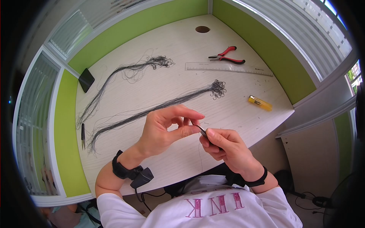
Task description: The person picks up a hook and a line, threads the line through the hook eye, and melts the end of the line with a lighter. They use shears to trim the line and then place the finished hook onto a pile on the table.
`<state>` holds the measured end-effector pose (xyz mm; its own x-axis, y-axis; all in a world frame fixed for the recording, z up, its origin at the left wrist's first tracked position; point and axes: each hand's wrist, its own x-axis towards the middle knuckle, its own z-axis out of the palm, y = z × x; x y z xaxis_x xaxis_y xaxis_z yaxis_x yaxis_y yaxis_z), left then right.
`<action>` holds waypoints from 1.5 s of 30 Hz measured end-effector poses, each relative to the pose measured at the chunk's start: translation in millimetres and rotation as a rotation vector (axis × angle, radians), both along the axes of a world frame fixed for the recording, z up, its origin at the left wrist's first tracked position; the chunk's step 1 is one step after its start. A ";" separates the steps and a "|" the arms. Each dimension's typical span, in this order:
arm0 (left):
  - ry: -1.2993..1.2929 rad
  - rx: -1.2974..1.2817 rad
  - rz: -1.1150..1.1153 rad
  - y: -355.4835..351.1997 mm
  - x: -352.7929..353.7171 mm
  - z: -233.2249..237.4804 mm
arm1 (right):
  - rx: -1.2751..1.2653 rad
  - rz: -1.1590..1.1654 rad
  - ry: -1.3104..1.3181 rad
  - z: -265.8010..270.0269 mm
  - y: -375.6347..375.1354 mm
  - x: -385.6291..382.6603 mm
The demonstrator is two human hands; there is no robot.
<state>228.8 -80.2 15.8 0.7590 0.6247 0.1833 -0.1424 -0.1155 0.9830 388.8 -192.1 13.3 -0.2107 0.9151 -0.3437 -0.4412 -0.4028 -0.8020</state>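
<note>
Close together over the front of the table, my left hand (165, 127) and my right hand (228, 148) nearly meet. The left thumb and fingers are pinched on a thin fishing line, which hangs below the fingertips; whether a hook is there too is hidden. My right hand is closed round a dark slender tool (202, 131) whose tip touches the left fingertips; its kind I cannot make out. Just beyond my hands lies a bundle of fish hooks (218, 89) on long dark lines (152, 109). Farther back is another hook-and-line bundle (114, 74), looser and tangled.
Red-handled pliers (230, 57) lie behind a clear ruler (228, 68). A yellow lighter (260, 103) is at the right, with small clippings around. Black-handled snips (83, 136) and a dark phone-like object (86, 80) sit at the left. Green partitions (140, 28) enclose the table (178, 43).
</note>
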 end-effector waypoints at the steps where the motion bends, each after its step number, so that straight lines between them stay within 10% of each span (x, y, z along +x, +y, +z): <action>1: 0.000 0.000 0.000 0.6 -0.6 2.1 | 0.000 0.000 0.000 -0.1 -0.1 0.4; 45: 0.165 0.072 -0.096 7.5 -8.4 10.2 | -0.102 0.044 0.085 -3.5 0.1 1.5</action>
